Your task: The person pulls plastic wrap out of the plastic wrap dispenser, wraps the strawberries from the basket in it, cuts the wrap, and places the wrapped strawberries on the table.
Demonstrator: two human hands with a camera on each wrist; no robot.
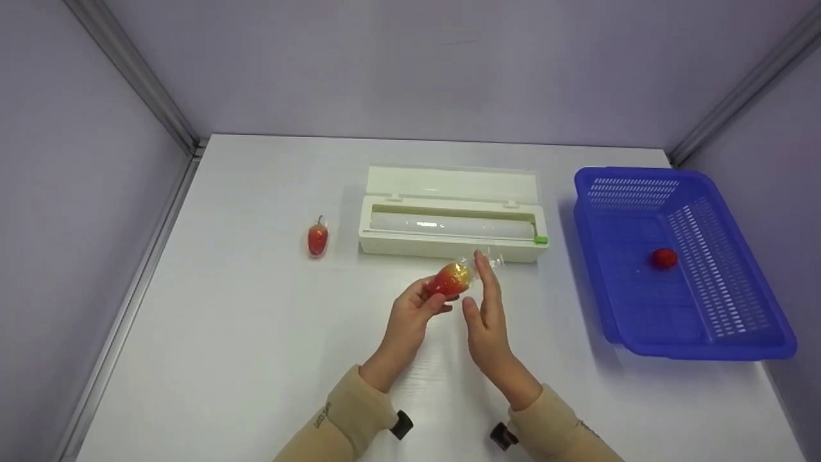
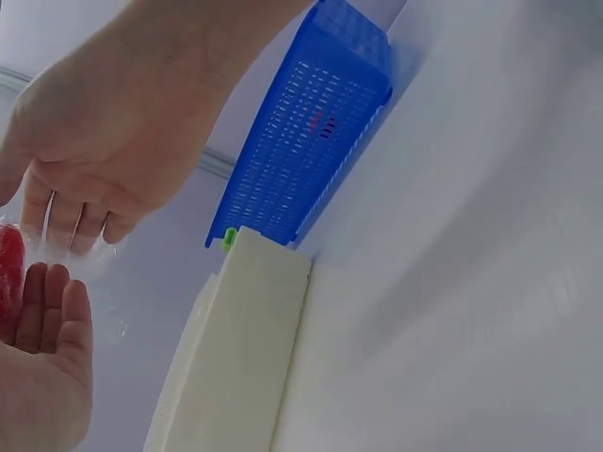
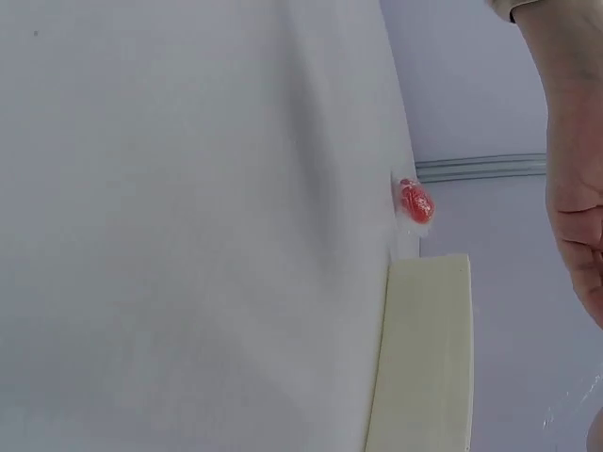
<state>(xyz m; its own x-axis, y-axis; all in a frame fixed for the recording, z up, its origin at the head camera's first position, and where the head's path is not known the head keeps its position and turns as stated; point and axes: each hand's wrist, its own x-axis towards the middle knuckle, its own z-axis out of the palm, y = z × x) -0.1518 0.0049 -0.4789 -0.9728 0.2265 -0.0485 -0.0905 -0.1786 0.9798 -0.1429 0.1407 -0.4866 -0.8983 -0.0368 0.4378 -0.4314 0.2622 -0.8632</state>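
Observation:
My left hand (image 1: 410,314) holds a red-and-yellow fruit (image 1: 451,279) wrapped in clear cling film, with the thumb on its near side and fingers beneath. Loose film (image 1: 494,260) sticks out from the fruit's upper right end. Beside that end is my right hand (image 1: 490,321), its fingers straight; it appears to touch the film. Just beyond the hands stands a white cling film dispenser (image 1: 449,247), its lid raised and a roll (image 1: 449,224) inside. In the left wrist view the red side of the fruit (image 2: 9,273) shows at the left edge.
Left of the dispenser lies another wrapped red fruit (image 1: 317,239) on the white table (image 1: 244,333). At the right stands a blue plastic basket (image 1: 641,346) with one red fruit (image 1: 664,258) in it. Pale walls (image 1: 410,70) enclose the table's back and sides.

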